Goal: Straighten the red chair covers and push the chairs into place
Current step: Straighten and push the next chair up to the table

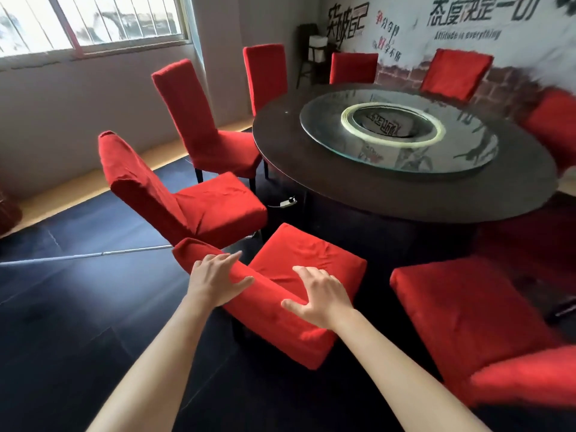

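Note:
A chair in a red cover (308,254) stands right in front of me, its seat facing the round dark table (405,194). My left hand (215,282) rests on the top of its backrest near the left end, fingers spread and straight. My right hand (321,294) lies further right on the same backrest top, fingers spread, thumb on my side of the fabric. The seat cover shows wrinkles. Another red-covered chair (199,201) stands to the left, turned away from the table at an angle.
More red-covered chairs ring the table: one at the right (467,310), two at the left back (202,120) (265,76), others along the far wall. A glass turntable (399,132) sits on the table. The floor is dark, with a white plug block (288,202) near the table base.

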The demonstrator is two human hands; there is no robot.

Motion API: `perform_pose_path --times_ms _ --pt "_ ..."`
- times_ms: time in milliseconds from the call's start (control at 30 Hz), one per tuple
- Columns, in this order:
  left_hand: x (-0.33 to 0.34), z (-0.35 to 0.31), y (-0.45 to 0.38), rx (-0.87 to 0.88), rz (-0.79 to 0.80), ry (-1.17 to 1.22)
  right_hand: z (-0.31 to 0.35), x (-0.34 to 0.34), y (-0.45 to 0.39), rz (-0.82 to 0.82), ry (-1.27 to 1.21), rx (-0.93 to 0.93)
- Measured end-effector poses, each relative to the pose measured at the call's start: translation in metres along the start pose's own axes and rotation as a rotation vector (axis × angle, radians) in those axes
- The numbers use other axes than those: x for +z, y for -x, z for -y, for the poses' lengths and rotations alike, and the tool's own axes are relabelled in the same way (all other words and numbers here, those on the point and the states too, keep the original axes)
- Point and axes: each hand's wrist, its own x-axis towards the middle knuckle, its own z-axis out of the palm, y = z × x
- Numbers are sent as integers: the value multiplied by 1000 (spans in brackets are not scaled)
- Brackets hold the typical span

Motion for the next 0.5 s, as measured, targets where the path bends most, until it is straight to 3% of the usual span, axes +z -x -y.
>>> perform_pose_path --times_ms 500 --pt "36 60 -45 368 162 -29 68 66 -9 -31 -7 363"
